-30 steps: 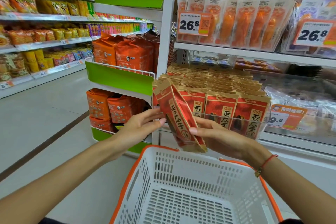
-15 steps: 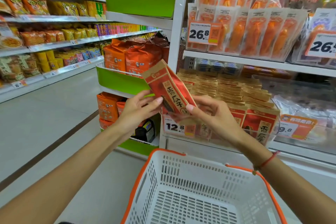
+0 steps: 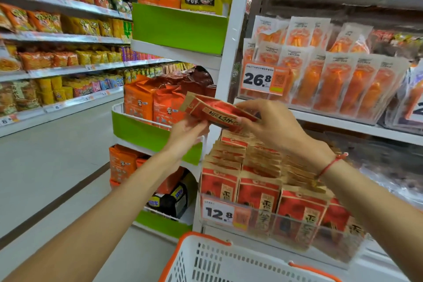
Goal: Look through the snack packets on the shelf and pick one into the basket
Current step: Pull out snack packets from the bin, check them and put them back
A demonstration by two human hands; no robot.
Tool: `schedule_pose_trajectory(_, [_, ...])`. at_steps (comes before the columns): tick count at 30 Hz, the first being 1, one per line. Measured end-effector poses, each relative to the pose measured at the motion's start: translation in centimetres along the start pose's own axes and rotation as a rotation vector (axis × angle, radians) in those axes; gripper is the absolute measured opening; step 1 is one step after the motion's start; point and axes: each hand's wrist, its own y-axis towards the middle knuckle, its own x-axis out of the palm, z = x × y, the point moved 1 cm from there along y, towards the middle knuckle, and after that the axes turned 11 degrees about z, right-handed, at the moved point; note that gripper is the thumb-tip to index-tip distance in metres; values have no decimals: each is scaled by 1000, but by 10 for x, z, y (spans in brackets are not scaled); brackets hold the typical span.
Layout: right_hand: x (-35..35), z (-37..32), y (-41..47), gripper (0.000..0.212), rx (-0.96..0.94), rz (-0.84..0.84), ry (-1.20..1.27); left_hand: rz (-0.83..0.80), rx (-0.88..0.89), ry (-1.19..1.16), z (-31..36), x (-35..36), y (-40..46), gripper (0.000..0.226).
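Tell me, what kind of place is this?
Most likely a supermarket snack aisle. Long shelves are packed with snack packets, price tags hang on the shelf fronts, and a shopping basket waits below the red packet being held.

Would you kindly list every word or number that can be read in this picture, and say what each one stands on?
"26.8": orange price tag on the upper shelf, before the orange packets.
"12.8": price tag on the clear rail before the red packets.
Chinese characters on the held red packet, gripped by left hand and right hand: tilted, not clearly readable.
Small print on both tags, aisle shelf labels: too blurred.
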Motion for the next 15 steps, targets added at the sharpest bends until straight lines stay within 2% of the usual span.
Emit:
schedule_pose_trajectory(3, [18,17,7,25,30,-108,-21,-11,-36,41,-12,1,12,8])
schedule_pose_trajectory(7, [39,32,12,25,136,-161,54,4,-17,38,-21,1,22,13])
schedule_pose_trajectory(11, [55,42,11,26,247,-239,119,95,59,82,-24,1,31,14])
schedule_pose_trajectory(15, [56,52,13,28,345,-330,173,142,216,261,-20,2,44,10])
